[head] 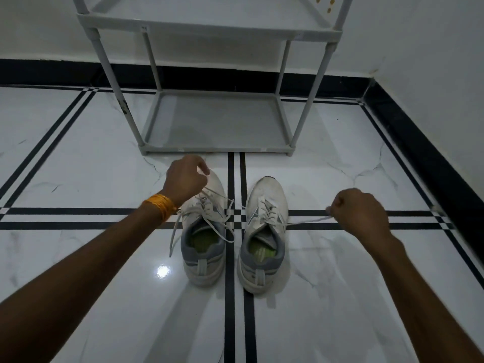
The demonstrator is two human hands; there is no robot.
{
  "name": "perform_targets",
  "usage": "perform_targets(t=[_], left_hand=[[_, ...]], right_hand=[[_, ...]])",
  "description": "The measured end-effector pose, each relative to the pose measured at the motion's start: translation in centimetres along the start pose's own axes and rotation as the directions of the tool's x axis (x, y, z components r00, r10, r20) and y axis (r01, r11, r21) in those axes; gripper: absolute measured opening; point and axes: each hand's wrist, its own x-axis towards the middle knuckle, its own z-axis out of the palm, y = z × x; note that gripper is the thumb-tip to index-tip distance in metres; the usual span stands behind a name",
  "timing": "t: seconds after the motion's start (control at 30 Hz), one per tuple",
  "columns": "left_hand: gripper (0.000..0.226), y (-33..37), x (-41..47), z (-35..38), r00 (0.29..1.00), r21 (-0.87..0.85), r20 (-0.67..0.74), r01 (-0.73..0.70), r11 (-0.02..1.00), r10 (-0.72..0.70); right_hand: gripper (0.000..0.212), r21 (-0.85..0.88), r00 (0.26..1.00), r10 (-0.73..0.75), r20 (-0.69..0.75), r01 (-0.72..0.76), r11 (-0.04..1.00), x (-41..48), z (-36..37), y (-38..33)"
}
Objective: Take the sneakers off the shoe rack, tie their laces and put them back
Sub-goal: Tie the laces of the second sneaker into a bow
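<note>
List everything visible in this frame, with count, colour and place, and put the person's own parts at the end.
sneakers: two, white with grey collars and green insoles, side by side on the floor in front of the rack; left sneaker, right sneaker
laces: white, loose on both sneakers, none tied in a bow yet
shoe rack: one, grey, against the wall, the shelves in view bare
floor: white marble-look tiles with black stripes
skirting: black band along the wall foot
wristband: one, orange, on the left wrist
left hand: pinching a lace above the left sneaker's toe
right hand: pulling a lace out to the right of the right sneaker
</note>
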Motion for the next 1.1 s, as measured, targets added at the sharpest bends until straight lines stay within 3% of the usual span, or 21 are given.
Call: perform_targets(t=[0.07, 0.13, 0.17, 0.23, 0.3, 0.33, 0.53, 0.67, 0.93, 1.1], left_hand=[[0.024, -0.9, -0.5, 0.9, 0.996, 0.293, 0.079, -0.061, 0.954, 0.040], [0.032, -0.1, -1.7, 2.5, 0.983, 0.442, 0.141, -0.166, 0.882, 0.115], [0.033, 0.7, -2.3, 3.2, 0.969, 0.440, 0.152, -0.243, 0.865, 0.195], [0.035, 2.1, -2.9, 4.7, 0.905, 0.331, 0.218, -0.420, 0.845, 0.365], [0.032, 3.2, -3.1, 6.0, 0.840, 0.200, 0.353, -0.497, 0.844, 0.411], [0.028, 3.4, -3.2, 6.5, 0.815, 0.170, 0.404, -0.513, 0.842, 0.415], [0.005, 2.4, -3.5, 7.8, 0.792, 0.022, 0.428, -0.491, 0.871, 0.436], [0.012, 2.1, -3.4, 6.9, 0.783, -0.020, 0.468, -0.455, 0.890, 0.410], [0.015, 2.3, -4.1, 6.3, 0.811, -0.050, 0.460, -0.382, 0.923, 0.360], [0.015, 2.1, -4.6, 6.4, 0.868, -0.015, 0.356, -0.366, 0.930, 0.347]], right_hand=[[0.020, -0.066, 0.980, 0.024, 0.196, -0.011, 0.998, -0.3, 1.7, 0.0], [0.027, -0.142, 0.955, -0.015, 0.295, 0.059, 0.988, -1.1, 2.9, -1.1], [0.029, -0.147, 0.956, -0.071, 0.284, 0.116, 0.982, -1.3, 3.4, -1.8], [0.028, 0.001, 0.947, -0.181, 0.265, 0.187, 0.982, -1.7, 3.7, -3.2], [0.026, 0.174, 0.923, -0.224, 0.312, 0.176, 0.969, -2.4, 3.8, -4.4], [0.025, 0.177, 0.919, -0.241, 0.313, 0.193, 0.965, -3.0, 4.0, -4.9], [0.011, 0.121, 0.954, -0.278, 0.109, 0.264, 0.957, -4.2, 5.9, -5.7], [0.008, 0.133, 0.956, -0.290, 0.044, 0.282, 0.950, -4.1, 6.1, -5.4], [0.011, 0.276, 0.926, -0.373, 0.064, 0.343, 0.898, -2.4, 6.2, -4.6], [0.017, 0.650, 0.974, -0.193, 0.119, 0.070, 0.756, -1.5, 6.5, -3.0]])
